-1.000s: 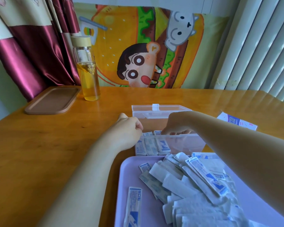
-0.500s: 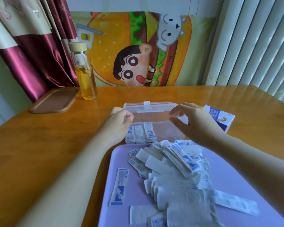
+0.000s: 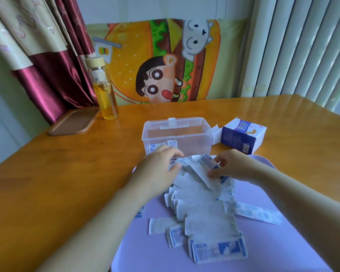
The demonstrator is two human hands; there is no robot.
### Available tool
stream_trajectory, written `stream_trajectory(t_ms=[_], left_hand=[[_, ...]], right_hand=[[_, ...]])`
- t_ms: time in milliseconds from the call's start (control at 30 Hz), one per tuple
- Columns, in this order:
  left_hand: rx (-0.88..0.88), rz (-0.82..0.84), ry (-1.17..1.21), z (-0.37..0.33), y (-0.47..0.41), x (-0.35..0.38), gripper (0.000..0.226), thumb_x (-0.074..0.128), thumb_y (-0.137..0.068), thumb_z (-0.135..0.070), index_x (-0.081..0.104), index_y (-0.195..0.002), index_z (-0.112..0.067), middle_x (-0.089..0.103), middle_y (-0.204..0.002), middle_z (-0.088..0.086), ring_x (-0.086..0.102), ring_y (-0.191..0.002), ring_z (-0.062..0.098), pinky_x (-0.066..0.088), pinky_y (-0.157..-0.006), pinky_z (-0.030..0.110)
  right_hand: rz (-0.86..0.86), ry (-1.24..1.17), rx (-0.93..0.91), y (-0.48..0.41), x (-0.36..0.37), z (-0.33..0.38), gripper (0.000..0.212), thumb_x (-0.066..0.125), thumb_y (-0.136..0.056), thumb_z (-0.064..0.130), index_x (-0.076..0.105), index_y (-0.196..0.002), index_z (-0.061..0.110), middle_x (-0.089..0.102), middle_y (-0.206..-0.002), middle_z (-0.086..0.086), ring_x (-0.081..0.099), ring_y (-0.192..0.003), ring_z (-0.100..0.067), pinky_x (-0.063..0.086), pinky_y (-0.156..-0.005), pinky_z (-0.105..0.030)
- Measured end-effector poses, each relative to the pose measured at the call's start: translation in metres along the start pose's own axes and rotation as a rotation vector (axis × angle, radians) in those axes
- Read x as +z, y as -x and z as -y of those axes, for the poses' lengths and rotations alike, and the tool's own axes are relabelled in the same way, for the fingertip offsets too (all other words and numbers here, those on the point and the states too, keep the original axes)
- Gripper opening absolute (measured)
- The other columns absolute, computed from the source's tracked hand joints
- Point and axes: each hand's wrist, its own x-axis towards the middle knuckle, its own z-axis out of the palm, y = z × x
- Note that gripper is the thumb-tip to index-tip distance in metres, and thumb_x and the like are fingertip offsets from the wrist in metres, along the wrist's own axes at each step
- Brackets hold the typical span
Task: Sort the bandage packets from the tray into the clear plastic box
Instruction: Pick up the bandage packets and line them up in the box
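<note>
Flat, papery bandage packets (image 3: 202, 205) lie heaped on the smooth lilac tray (image 3: 283, 242), and a few stand in the clear rectangular box (image 3: 185, 134) just beyond the tray's far edge. At that edge the left hand (image 3: 155, 171) rests loosely spread on the heap. The right hand (image 3: 234, 167) pinches one blue-printed packet (image 3: 207, 162).

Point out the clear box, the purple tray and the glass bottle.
clear box (image 3: 192, 144): head view, front wall.
purple tray (image 3: 283, 242): head view, bare right side.
glass bottle (image 3: 107, 104): head view, liquid-filled lower body.
</note>
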Motion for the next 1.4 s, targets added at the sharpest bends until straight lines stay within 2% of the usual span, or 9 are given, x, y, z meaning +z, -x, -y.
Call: stream_trajectory(t_ms=[133,267,367,467,600,700,900,1133,1400], left_hand=[[-0.065,0.155,-0.114,-0.017,-0.005,0.017,0.032,0.051,-0.092,-0.036,0.054,-0.124,-0.031,0.052,-0.121,-0.015,0.053,-0.111,0.007,0.038,-0.081,0.017],[-0.064,0.232,-0.107,-0.026,-0.020,0.027,0.054,0.055,-0.089,-0.041,0.038,-0.140,-0.032,0.039,-0.139,-0.004,0.044,-0.124,0.018,0.039,-0.101,0.036],[0.080,0.393,-0.244,-0.033,-0.026,0.028,0.059,0.050,-0.091,-0.018,0.031,-0.143,-0.037,0.022,-0.152,-0.007,0.024,-0.137,0.020,0.029,-0.109,0.035],[0.191,0.563,-0.266,-0.037,-0.030,0.029,0.064,0.041,-0.081,0.005,0.047,-0.133,-0.032,0.038,-0.141,-0.009,0.032,-0.129,0.020,0.035,-0.104,0.038],[0.276,0.458,-0.270,-0.031,-0.035,0.037,0.050,0.043,-0.076,0.002,0.063,-0.109,-0.029,0.057,-0.117,-0.009,0.050,-0.109,0.018,0.047,-0.087,0.041],[0.206,0.304,-0.079,-0.026,-0.037,0.035,0.040,0.040,-0.088,-0.007,0.068,-0.101,-0.033,0.066,-0.111,-0.010,0.057,-0.102,0.014,0.048,-0.088,0.038],[-0.208,0.095,0.720,-0.027,-0.028,0.011,0.016,0.054,-0.095,-0.019,0.069,-0.088,-0.023,0.074,-0.088,-0.011,0.069,-0.083,0.010,0.054,-0.074,0.031],[-0.389,0.067,1.004,-0.035,-0.014,0.021,0.013,0.072,-0.080,-0.013,0.071,-0.093,-0.015,0.075,-0.092,0.005,0.071,-0.088,0.022,0.055,-0.082,0.037],[-0.547,0.072,1.406,-0.051,-0.004,0.028,0.027,0.040,-0.101,-0.020,0.065,-0.105,-0.011,0.071,-0.104,0.017,0.068,-0.096,0.031,0.055,-0.083,0.044]], right_hand=[[-0.040,-0.157,0.035,0.004,-0.008,-0.010,0.021,0.079,-0.072,0.026,0.070,-0.083,0.011,0.065,-0.077,-0.004,0.059,-0.074,-0.019,0.043,-0.060,-0.024],[-0.041,-0.346,0.027,0.013,-0.015,-0.021,0.022,0.077,-0.075,0.029,0.071,-0.089,0.014,0.071,-0.087,-0.008,0.059,-0.073,-0.017,0.044,-0.061,-0.028],[-0.065,-0.433,0.031,0.017,-0.019,-0.034,0.011,0.072,-0.079,0.032,0.072,-0.085,0.023,0.072,-0.083,-0.004,0.052,-0.069,-0.016,0.040,-0.060,-0.027],[-0.044,-0.500,0.048,0.021,-0.021,-0.044,0.014,0.072,-0.078,0.034,0.074,-0.085,0.022,0.073,-0.089,-0.005,0.054,-0.074,-0.016,0.041,-0.063,-0.028],[-0.011,-0.565,0.048,0.022,-0.018,-0.047,0.014,0.069,-0.083,0.029,0.072,-0.091,0.017,0.074,-0.093,-0.004,0.059,-0.078,-0.014,0.041,-0.062,-0.026],[-0.031,-0.649,0.039,0.022,-0.015,-0.047,0.013,0.067,-0.085,0.026,0.071,-0.093,0.015,0.074,-0.094,-0.005,0.061,-0.077,-0.014,0.041,-0.063,-0.026],[-0.034,-0.893,0.004,0.029,-0.016,-0.036,0.013,0.061,-0.089,0.020,0.069,-0.097,0.013,0.073,-0.098,-0.007,0.063,-0.078,-0.012,0.044,-0.069,-0.026],[0.018,-0.944,-0.077,0.036,0.004,-0.007,0.020,0.062,-0.087,0.025,0.069,-0.105,0.019,0.073,-0.102,-0.007,0.065,-0.098,-0.023,0.044,-0.092,-0.039],[-0.133,-0.854,-0.009,0.038,0.027,0.013,0.008,0.060,-0.090,0.023,0.064,-0.084,0.027,0.073,-0.090,-0.003,0.065,-0.078,-0.017,0.047,-0.067,-0.028]])
